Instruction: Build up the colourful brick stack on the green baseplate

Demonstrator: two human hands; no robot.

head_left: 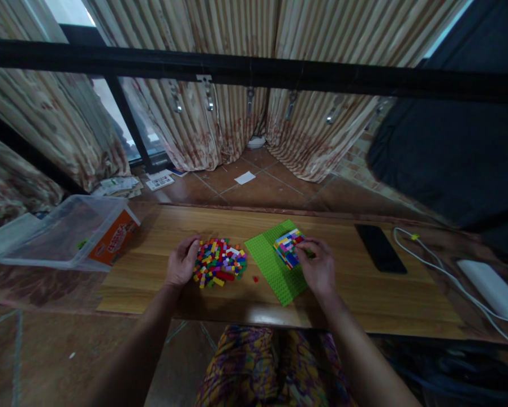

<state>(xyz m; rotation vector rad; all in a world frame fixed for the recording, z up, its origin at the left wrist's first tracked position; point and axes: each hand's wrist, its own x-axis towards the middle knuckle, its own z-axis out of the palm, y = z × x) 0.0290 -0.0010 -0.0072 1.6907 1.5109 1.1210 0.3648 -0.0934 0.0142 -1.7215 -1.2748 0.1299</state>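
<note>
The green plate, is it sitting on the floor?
No, the green plate lies flat on the wooden table, between the brick pile and the right hand.

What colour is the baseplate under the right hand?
Bright green baseplate, seen clearly in the head view.

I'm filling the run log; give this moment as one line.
left hand: resting on brick pile | right hand: at brick block on green baseplate | grip: unclear | phone: right
</note>
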